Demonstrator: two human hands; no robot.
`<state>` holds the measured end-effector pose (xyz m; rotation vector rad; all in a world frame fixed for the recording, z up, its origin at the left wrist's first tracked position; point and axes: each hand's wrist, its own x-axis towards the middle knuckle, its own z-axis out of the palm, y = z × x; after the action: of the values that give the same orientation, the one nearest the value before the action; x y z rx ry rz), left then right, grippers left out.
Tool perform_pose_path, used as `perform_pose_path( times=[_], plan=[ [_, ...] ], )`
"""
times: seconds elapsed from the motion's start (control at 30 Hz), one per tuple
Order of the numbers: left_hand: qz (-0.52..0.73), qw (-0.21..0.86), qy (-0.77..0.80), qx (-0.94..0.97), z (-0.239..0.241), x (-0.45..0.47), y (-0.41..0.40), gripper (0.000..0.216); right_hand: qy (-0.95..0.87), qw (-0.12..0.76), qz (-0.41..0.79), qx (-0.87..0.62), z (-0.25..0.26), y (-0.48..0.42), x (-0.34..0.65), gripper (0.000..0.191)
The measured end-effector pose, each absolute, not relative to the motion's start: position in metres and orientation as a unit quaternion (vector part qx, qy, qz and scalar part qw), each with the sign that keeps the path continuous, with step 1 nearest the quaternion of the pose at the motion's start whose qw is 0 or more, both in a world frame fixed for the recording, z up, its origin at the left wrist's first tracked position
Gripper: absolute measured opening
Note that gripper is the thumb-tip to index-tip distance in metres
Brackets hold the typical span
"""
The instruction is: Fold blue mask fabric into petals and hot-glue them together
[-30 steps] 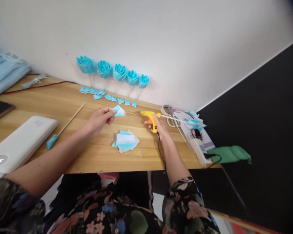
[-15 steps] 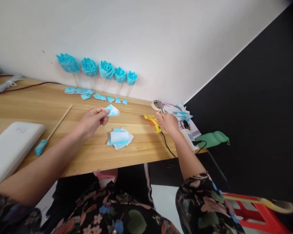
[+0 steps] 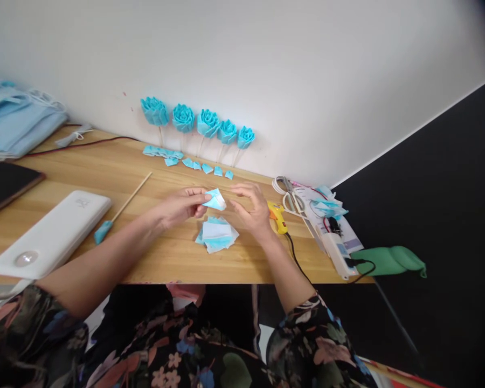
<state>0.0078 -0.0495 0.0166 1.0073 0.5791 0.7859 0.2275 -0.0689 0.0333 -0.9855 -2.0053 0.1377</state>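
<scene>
Folded blue piece (image 3: 215, 200) sits above surface (image 3: 165, 265), pinched between thumb and fingers of left hand (image 3: 185, 206); right hand (image 3: 254, 209) just right of its free edge, apart, grip parted, seemingly empty

You hold a folded piece (image 3: 215, 200) of matt, cloth-like sheet, and the stack (image 3: 217, 236) nearby looks equally thin and soft. Your counter (image 3: 153, 268) shows smooth wood grain with a faint sheen. The glue gun (image 3: 280, 220) looks like hard plastic, and so does the smooth power bank (image 3: 60, 223). Matt, ruffled cloth-like layers form the roses (image 3: 183, 118); the stick (image 3: 134, 194) looks like bare wood. Your sleeves (image 3: 313, 345) are printed cloth.
</scene>
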Motion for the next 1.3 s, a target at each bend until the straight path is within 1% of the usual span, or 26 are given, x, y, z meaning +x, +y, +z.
perform_pose_path(
  times=[0.17,0.3,0.47,0.57,0.77,0.93,1.03,1.07,1.2,1.3],
  plan=[
    [0.349,0.768,0.258,0.470,0.017,0.009,-0.050,0.031,-0.838,0.426,0.047,-0.337,0.042,-0.068,0.221,0.013],
    [0.353,0.767,0.263,0.466,0.016,0.010,-0.049,0.031,-0.848,0.400,0.058,-0.343,0.042,-0.063,0.220,0.008],
    [0.357,0.755,0.274,0.477,0.014,0.010,-0.049,0.032,-0.848,0.397,0.099,-0.336,0.032,-0.056,0.223,0.008],
    [0.361,0.732,0.299,0.495,0.013,0.011,-0.049,0.033,-0.848,0.397,0.113,-0.333,0.025,-0.054,0.225,0.008],
    [0.360,0.663,0.364,0.547,0.014,0.012,-0.048,0.030,-0.842,0.418,0.103,-0.325,0.020,-0.053,0.226,0.006],
    [0.363,0.604,0.393,0.591,0.016,0.012,-0.048,0.026,-0.838,0.399,0.115,-0.353,0.018,-0.054,0.224,0.011],
    [0.374,0.606,0.391,0.583,0.015,0.012,-0.048,0.028,-0.835,0.398,0.117,-0.362,0.017,-0.055,0.225,0.008],
    [0.378,0.616,0.385,0.574,0.015,0.011,-0.047,0.029,-0.830,0.403,0.122,-0.366,0.017,-0.056,0.226,0.006],
    [0.397,0.659,0.362,0.527,0.014,0.009,-0.046,0.032,-0.764,0.470,0.178,-0.404,0.015,-0.061,0.229,0.025],
    [0.425,0.677,0.351,0.489,0.013,0.011,-0.046,0.032,-0.680,0.507,0.259,-0.461,0.010,-0.063,0.226,0.023]
  ],
)
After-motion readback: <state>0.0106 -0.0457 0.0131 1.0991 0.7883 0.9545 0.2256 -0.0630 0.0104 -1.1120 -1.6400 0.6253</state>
